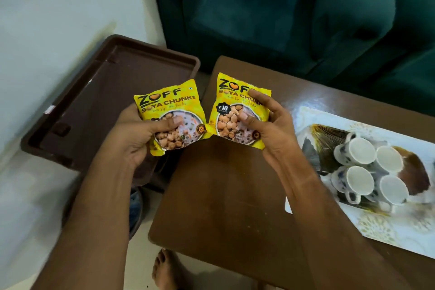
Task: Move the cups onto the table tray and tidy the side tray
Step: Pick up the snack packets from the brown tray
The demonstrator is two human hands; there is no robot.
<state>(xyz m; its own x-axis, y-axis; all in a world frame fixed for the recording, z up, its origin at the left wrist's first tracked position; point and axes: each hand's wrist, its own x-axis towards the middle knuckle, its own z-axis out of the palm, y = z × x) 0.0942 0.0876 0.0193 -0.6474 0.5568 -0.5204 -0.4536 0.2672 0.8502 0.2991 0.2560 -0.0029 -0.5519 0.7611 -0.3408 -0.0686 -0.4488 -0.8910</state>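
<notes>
My left hand [136,135] holds a yellow soya chunks packet [169,103] over the right edge of the dark brown side tray [98,92]. A second yellow soya chunks packet [231,101] is gripped in my right hand [270,132], above the left end of the brown table [221,195]. The two packets almost touch at their lower corners. Several white cups with dark blue spots [367,172] stand clustered on the patterned white table tray [400,231] at the right of the table.
A dark green sofa [282,7] runs along the far side of the table. The pale floor [35,19] surrounds the side tray. My bare foot [169,271] is on the floor by the table's near edge.
</notes>
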